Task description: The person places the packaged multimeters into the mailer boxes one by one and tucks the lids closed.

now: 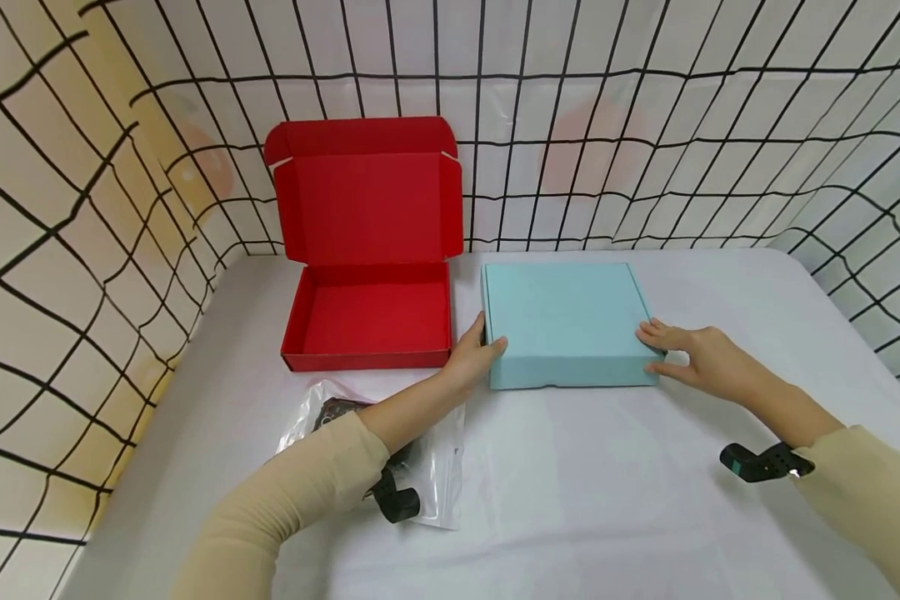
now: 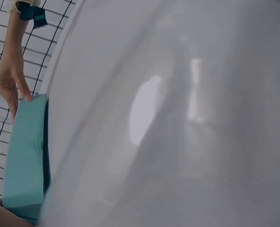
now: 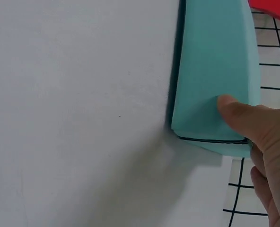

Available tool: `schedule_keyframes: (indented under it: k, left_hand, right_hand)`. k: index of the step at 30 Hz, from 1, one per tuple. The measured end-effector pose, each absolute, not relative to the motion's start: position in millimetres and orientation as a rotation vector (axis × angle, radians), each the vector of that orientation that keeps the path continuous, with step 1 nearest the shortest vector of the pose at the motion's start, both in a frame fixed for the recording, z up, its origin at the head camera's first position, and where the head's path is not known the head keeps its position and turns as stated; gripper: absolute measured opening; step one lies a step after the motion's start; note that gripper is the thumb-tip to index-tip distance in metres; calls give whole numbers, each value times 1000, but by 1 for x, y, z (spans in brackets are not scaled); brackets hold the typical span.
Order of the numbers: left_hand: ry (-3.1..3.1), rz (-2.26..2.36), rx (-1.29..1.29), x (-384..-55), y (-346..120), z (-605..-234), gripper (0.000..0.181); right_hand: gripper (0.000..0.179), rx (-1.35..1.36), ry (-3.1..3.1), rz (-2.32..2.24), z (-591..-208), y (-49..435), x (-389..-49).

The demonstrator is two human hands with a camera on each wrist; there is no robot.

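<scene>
Bright red, an open box [image 1: 375, 312] stands at the left with its lid raised; nearer, a clear plastic bag [image 1: 441, 487] is partly hidden by the left sleeve [image 1: 300, 479]. Next, the left hand [image 1: 471, 357] grips the left side of a closed light-blue box [image 1: 566, 312], which sits between both hands, its near right corner pinched by the right hand [image 1: 701, 358], thumb pressed on the front face
</scene>
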State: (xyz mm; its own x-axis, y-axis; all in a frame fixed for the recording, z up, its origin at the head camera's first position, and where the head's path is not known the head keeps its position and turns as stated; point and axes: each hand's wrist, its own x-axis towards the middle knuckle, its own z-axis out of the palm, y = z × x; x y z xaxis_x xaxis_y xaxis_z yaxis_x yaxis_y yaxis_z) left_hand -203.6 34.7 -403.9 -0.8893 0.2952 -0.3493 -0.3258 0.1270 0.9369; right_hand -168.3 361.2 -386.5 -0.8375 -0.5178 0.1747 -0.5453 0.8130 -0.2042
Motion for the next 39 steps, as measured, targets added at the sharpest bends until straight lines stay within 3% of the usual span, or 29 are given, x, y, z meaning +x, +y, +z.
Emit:
schedule_keyframes:
  k: [22,39]
  left_hand:
    - [1967,1784,5,-205,32,-404,70]
    - [1977,1785,14,-205,35,-406,70]
  right_hand:
    - [67,720,-2851,365,-395,362,-161]
    - [77,799,-2651,440,-414,368,-160]
